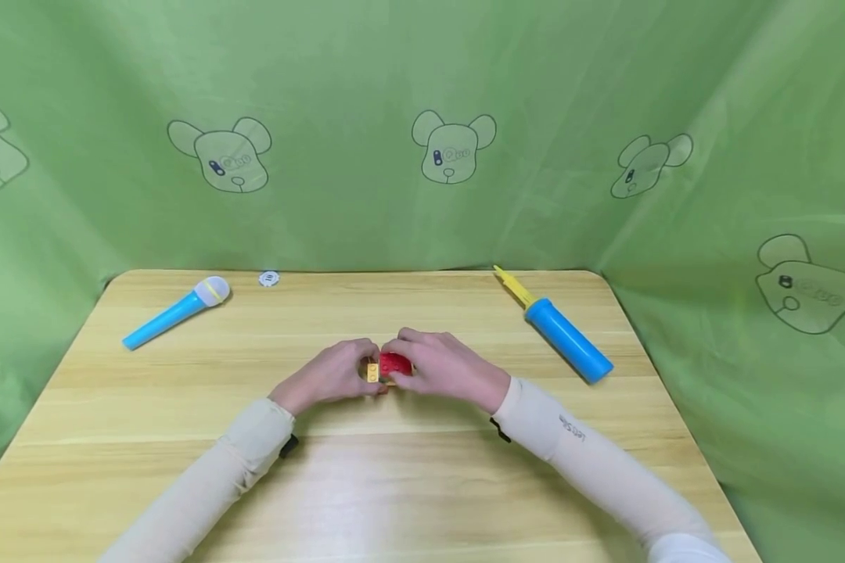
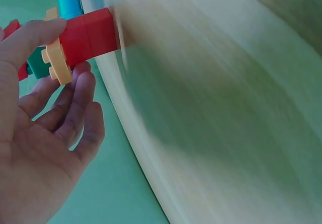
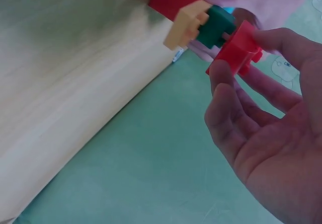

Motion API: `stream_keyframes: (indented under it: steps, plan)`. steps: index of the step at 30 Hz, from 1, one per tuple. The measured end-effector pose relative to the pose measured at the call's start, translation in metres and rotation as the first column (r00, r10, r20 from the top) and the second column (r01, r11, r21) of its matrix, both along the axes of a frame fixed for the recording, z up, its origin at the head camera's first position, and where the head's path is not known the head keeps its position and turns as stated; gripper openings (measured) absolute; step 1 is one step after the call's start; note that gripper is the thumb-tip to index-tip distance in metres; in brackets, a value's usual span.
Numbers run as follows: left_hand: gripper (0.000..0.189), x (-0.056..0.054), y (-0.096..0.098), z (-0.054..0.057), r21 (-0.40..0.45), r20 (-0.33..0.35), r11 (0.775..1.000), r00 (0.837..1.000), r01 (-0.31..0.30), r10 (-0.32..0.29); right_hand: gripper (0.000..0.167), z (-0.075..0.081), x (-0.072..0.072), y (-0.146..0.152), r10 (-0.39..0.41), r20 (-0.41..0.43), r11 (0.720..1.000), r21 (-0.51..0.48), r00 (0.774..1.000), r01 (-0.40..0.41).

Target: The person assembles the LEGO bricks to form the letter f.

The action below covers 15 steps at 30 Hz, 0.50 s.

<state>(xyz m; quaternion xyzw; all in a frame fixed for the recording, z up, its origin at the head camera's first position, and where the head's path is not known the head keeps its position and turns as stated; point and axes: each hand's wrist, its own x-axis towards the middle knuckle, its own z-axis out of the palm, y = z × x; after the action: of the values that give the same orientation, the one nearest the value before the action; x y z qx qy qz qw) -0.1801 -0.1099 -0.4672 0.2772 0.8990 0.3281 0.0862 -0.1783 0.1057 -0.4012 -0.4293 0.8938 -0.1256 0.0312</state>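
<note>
At the middle of the table, both hands meet around a small stack of toy building bricks. My left hand (image 1: 332, 371) pinches the lower red bricks (image 2: 93, 35) between thumb and fingertips. Beside them in the stack sit a pale orange brick (image 3: 185, 24) with studs and a green brick (image 3: 216, 25). My right hand (image 1: 442, 366) pinches a rounded red brick (image 3: 238, 48) at the stack's other end. A narrow gap shows between it and the green brick; whether they are fully pressed together I cannot tell. From the head view, fingers cover much of the stack.
A blue toy microphone (image 1: 176, 313) lies at the table's back left, near a white round chip (image 1: 269, 278) marked 10. To the back right lies a blue pump (image 1: 569, 339) with a yellow nozzle. Green cloth (image 1: 352, 211) surrounds the wooden table (image 1: 394, 485).
</note>
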Motion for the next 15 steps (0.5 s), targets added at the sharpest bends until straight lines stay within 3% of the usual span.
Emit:
stream_keyframes:
  steps: [15]
  plan:
    - [0.039,0.0020,0.0003,-0.0001,0.014,-0.003,1.000,1.000,0.003,-0.003,0.032,-0.0033,-0.0025,-0.0036,-0.021,0.034,1.000,0.005,0.999,0.021]
